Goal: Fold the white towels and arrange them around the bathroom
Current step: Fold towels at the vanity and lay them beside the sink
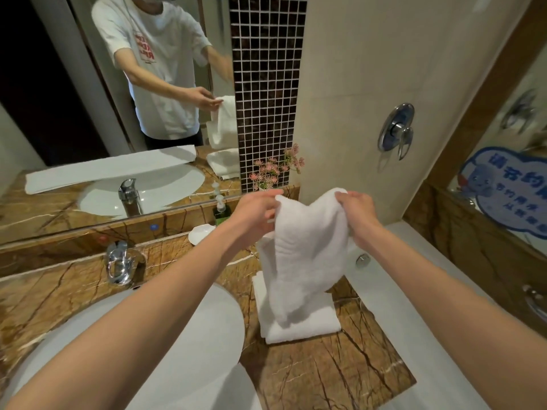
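A white towel (307, 253) hangs in the air above the right end of the brown marble counter (310, 377). My left hand (260, 211) grips its top left corner and my right hand (358, 211) grips its top right corner. The cloth sags between them and its lower end touches a folded white towel (299, 327) that lies flat on the counter beside the white basin (189, 350). In the mirror, a long white towel (109, 170) lies along the front of the basin.
A chrome tap (120, 261) stands behind the basin. A white soap dish (199, 233), a green pump bottle (220, 211) and pink flowers (275, 170) stand at the back. The white bathtub rim (420, 291) runs along the right, below a wall valve (396, 130).
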